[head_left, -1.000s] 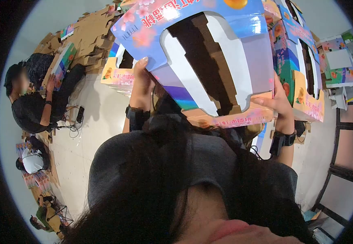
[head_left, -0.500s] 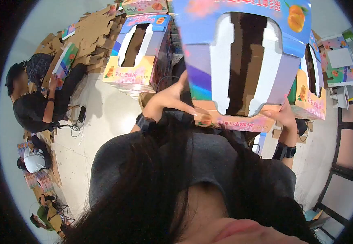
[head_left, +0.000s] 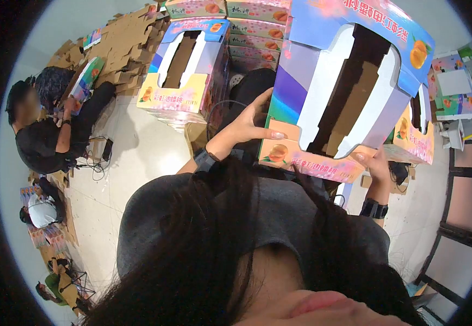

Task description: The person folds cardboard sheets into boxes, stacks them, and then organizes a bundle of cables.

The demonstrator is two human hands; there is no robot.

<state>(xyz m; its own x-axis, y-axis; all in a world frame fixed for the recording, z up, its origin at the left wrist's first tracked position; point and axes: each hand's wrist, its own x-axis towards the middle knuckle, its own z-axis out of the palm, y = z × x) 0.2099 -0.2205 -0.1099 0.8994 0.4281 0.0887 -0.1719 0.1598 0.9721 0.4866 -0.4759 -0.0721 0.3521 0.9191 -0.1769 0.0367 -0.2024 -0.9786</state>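
Observation:
Close in front of me is a printed cardboard fruit box [head_left: 315, 165], blue and pink with peach pictures. White inner flaps edge its long top opening, and brown cardboard shows inside. My left hand [head_left: 249, 126] grips the box's near left corner, thumb on the peach-coloured front rim and fingers round the side. At the near right corner, my right hand [head_left: 373, 162] holds it with the thumb over the rim; its other fingers are mostly hidden by the box. The box is tilted and turned, its far end toward the upper right.
A stack of similar boxes [head_left: 171, 100] stands left of my knees, with more boxes [head_left: 255, 27] piled behind. Another box [head_left: 418, 133] is at my right. Flattened cardboard [head_left: 124, 41] lies on the floor at upper left. A seated co-worker [head_left: 43, 133] handles a box; others sit farther down.
The box in my hands has swung so that its far end points more to the right, uncovering the piled boxes behind it. Both hands have stayed on it.

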